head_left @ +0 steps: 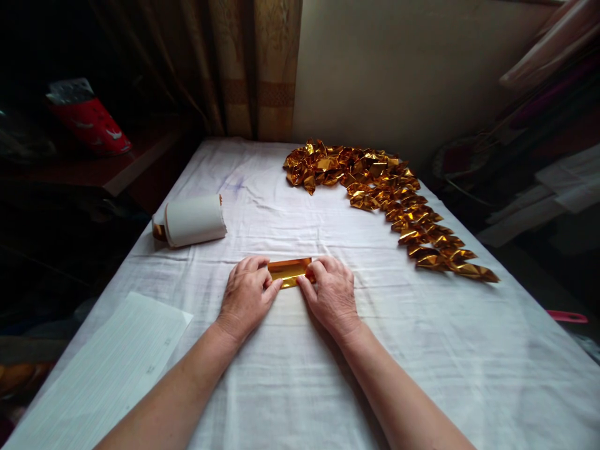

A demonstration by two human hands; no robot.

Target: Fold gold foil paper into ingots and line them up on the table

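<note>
A small strip of shiny gold foil (289, 269) lies on the white cloth in the middle of the table. My left hand (248, 290) pinches its left end, with the thumb along the near edge. At the right end, my right hand (330, 289) grips it with fingers curled and thumb on the near edge. Part of each end is hidden under the fingers. Farther back, several folded gold foil pieces (403, 206) form a long curved row from the back middle to the right edge. A white roll (194, 220) with gold foil showing at its left end rests at the back left.
Lined paper (112, 356) lies at the front left of the cloth-covered table (422, 350). Beyond the left edge, a red container (90, 125) stands on a dark shelf (126, 172). A curtain (253, 69) and a wall (375, 69) are behind the table.
</note>
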